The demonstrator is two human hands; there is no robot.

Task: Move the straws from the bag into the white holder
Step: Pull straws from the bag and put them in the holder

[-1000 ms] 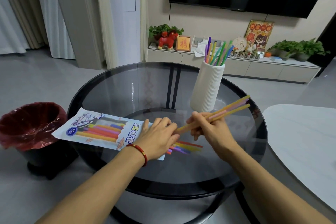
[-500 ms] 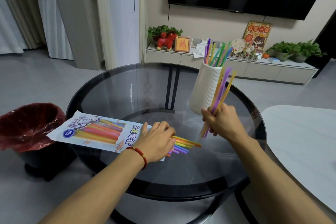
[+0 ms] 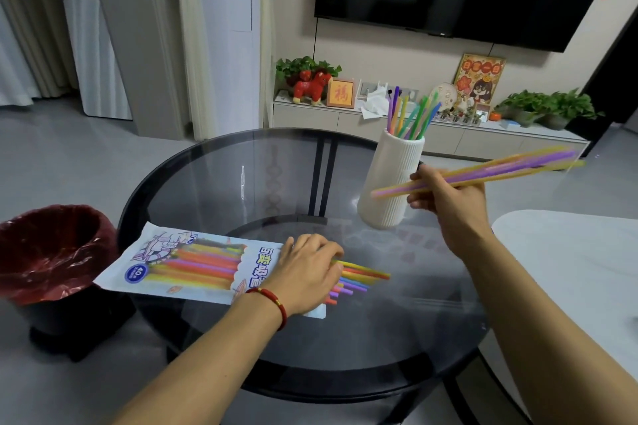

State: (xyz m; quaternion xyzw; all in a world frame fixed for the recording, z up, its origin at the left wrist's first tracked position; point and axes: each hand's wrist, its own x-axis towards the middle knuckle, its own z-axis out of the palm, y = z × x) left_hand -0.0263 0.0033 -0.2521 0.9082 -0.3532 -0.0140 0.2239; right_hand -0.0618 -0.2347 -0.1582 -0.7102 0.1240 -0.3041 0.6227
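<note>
round glass table (image 3: pixel 214 183) | right hand (image 3: pixel 445 200) pinches straw bundle (image 3: pixel 483 171) sideways beside white holder (image 3: pixel 392 179) | left hand (image 3: pixel 307 272) presses bag (image 3: pixel 186 262), fingers curled | next: tip bundle upright, drop in

Holder (image 3: pixel 390 183) stands on bench (image 3: pixel 214 183), straws (image 3: pixel 411 114) in it. Bag (image 3: pixel 186 262) lies on bench, left of holder and nearer. Bin (image 3: pixel 48 252) on floor, left of holder, beyond bench edge. Cabinet (image 3: pixel 448 141) behind holder.
</note>
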